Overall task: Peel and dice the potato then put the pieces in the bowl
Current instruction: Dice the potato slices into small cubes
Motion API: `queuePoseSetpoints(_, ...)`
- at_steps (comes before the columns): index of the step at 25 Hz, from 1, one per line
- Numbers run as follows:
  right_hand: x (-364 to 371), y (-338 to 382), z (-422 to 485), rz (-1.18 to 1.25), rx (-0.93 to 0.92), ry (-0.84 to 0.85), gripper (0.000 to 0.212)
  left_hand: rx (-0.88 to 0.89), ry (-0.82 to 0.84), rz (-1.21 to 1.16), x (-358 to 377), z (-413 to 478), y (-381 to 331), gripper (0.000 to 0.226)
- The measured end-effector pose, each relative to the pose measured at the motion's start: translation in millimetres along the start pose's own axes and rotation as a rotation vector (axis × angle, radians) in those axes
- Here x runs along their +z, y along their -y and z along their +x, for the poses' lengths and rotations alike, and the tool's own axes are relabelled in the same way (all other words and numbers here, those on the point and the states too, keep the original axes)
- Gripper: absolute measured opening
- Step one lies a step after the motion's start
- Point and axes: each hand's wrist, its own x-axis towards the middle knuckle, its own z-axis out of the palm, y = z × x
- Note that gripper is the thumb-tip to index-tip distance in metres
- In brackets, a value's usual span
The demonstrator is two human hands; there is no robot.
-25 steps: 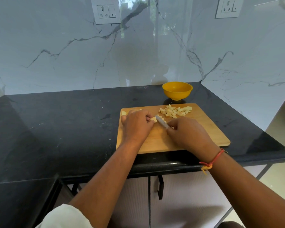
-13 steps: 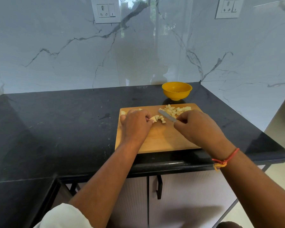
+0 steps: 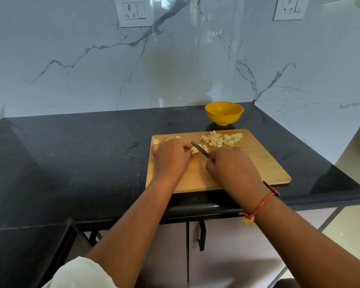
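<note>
Both hands meet mid-board, cutting potato.
Head view: left hand (image 3: 170, 156) curls over a potato (image 3: 195, 151) strip, pinning it so it cannot slip. The right hand (image 3: 233, 167) grips the knife (image 3: 200, 149), whose blade points far-left, just right of the left fingertips. Dice (image 3: 220, 139) are heaped at the far right of the board (image 3: 258, 163), probably kept clear of the blade and handy to the bowl (image 3: 224, 113), which stands just beyond the far edge with no pieces seen inside. More uncut potato peeks out beyond the left hand.
</note>
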Motion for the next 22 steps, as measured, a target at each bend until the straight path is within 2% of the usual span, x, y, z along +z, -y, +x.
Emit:
queuePoseSetpoints(5, 7, 12, 9, -0.068, -0.027, 0.064, 0.026, -0.002, 0.012, -0.005, -1, 1, 0, 0.011)
queuePoseSetpoints(10, 6, 12, 21, 0.000, 0.065, 0.168, 0.026, -0.007, 0.006, 0.006, 0, 0, -1, 0.009)
queuePoseSetpoints(16, 0, 1, 2, -0.078, 0.019, 0.252, 0.022, -0.003, -0.007, 0.011, -2, -2, -2, 0.009)
queuePoseSetpoints(22, -4, -13, -21, -0.129, -0.069, 0.056, 0.017, 0.008, 0.018, 0.007, -2, -1, -1, 0.012)
